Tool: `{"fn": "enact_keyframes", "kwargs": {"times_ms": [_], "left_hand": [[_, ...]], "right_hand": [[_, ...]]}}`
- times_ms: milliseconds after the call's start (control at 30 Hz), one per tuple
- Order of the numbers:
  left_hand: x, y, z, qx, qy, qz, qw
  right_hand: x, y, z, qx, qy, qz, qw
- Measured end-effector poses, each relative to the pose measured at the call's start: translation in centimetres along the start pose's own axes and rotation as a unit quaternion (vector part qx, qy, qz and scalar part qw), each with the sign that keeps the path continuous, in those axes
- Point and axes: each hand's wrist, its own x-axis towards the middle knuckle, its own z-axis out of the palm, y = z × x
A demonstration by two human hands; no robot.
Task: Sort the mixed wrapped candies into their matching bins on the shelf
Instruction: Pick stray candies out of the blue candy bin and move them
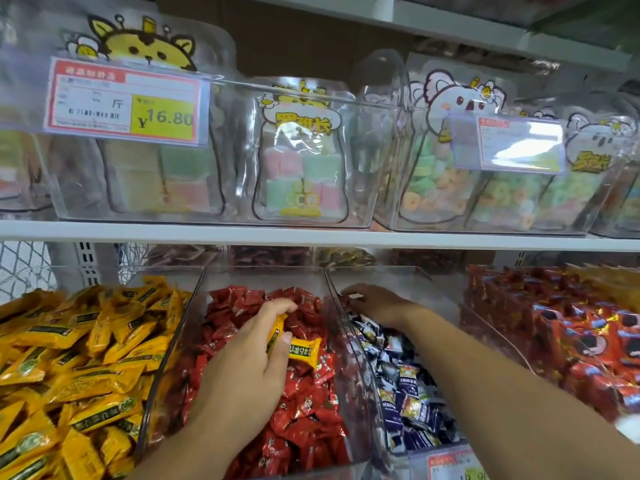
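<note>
Three clear bins stand side by side on the lower shelf. The left bin (162, 368) is full of yellow candies (69, 368), the middle bin (332, 344) holds red candies (304, 410), and the right bin (360, 275) holds dark blue and white candies (408, 400). My left hand (249, 362) hovers over the red candies and grips two yellow candies (304, 351) between thumb and fingers. My right hand (374, 303) reaches deep into the far end of the blue bin, fingers curled down among the candies; what they hold is hidden.
A further bin of red-orange packets (568, 337) sits at the right. The upper shelf (311, 233) carries clear tubs of bagged gummies with price tags (128, 102). A price label (453, 462) hangs on the blue bin's front.
</note>
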Motion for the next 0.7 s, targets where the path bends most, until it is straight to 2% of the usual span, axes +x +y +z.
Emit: {"fn": "enact_keyframes", "kwargs": {"times_ms": [167,367,500,600,700], "left_hand": [[0.2,-0.2,0.2,0.004,-0.001,0.002,1.000],[0.0,-0.1,0.2,-0.006,0.004,0.006,1.000],[0.1,-0.1,0.2,-0.009,0.009,0.004,1.000],[0.1,-0.1,0.2,-0.013,0.011,0.008,1.000],[0.1,0.0,0.2,-0.015,0.015,0.011,1.000]], "right_hand": [[0.7,0.3,-0.5,-0.001,0.047,-0.010,0.999],[-1.9,1.3,-2.8,0.121,0.093,-0.008,0.988],[-2.8,2.1,-4.9,0.196,0.095,0.016,0.976],[-3.9,2.4,-6.1,0.167,0.085,0.042,0.981],[-5.0,1.8,-6.4,0.100,0.019,0.044,0.994]]}}
